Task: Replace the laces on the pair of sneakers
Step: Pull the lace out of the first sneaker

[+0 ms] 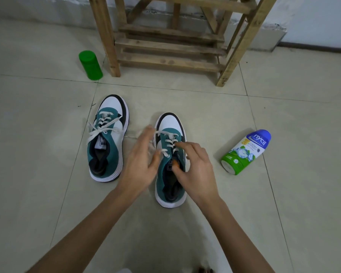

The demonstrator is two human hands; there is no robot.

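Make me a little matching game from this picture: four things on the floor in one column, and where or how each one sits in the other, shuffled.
Things
1. green canister
2. powder bottle
3. left sneaker
4. right sneaker

States
A. lying on its side, right of the shoes
B. under both hands
C. upright beside the wooden rack's leg
D. untouched, lace ends loose

Pairs: 1-C, 2-A, 3-D, 4-B

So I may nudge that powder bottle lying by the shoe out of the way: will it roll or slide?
The powder bottle lies on its side on smooth floor tiles, and it looks rounded, so a sideways push would probably roll it. It seems plastic, likely light. Its glossy label may feel slippery.
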